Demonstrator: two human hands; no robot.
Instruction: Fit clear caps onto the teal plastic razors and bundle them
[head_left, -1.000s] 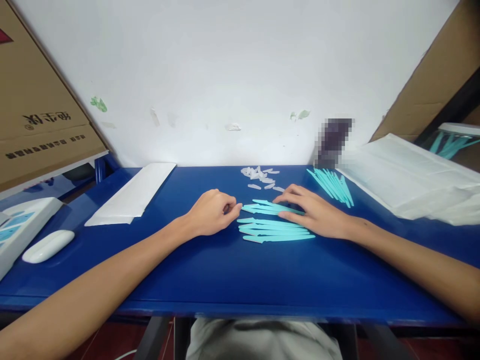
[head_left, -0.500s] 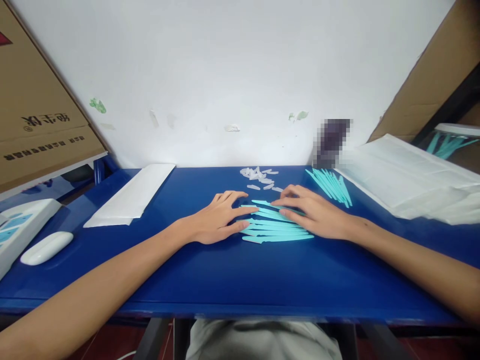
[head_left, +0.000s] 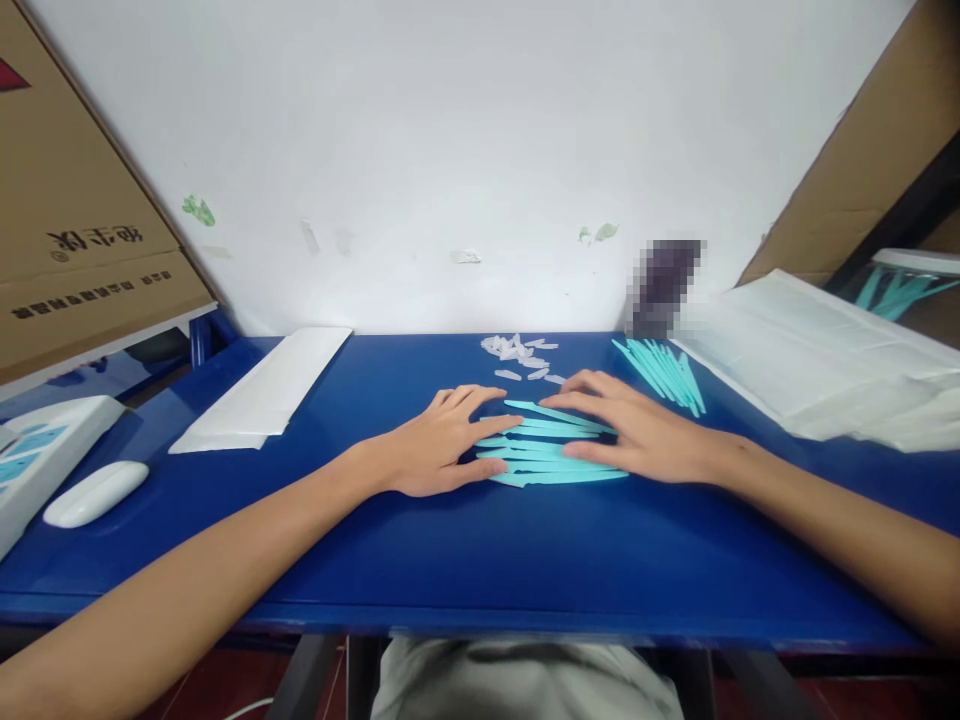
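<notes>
Several turquoise eyebrow razors (head_left: 551,466) lie side by side in a loose row on the blue table, roughly crosswise to me. At their left ends my left hand (head_left: 435,445) rests with fingers spread, its thumb and index fingertips on the razors. My right hand (head_left: 645,432) covers part of their right ends, fingers also apart, thumb touching the lower ones. Just beyond the hands, small translucent white pieces (head_left: 513,349), which look like blade covers, lie scattered. Past my right hand is another pile of turquoise razors (head_left: 663,374).
White flat sheets or bags (head_left: 262,390) lie at the left, near a white oval case (head_left: 96,494). More white bags (head_left: 817,355) are stacked at the right. Cardboard (head_left: 90,200) stands at the left, and a wall (head_left: 450,150) closes off the back.
My right thumb has moved down toward the lower razors. My left fingers have shifted slightly right, and the razors lie a little closer together.
</notes>
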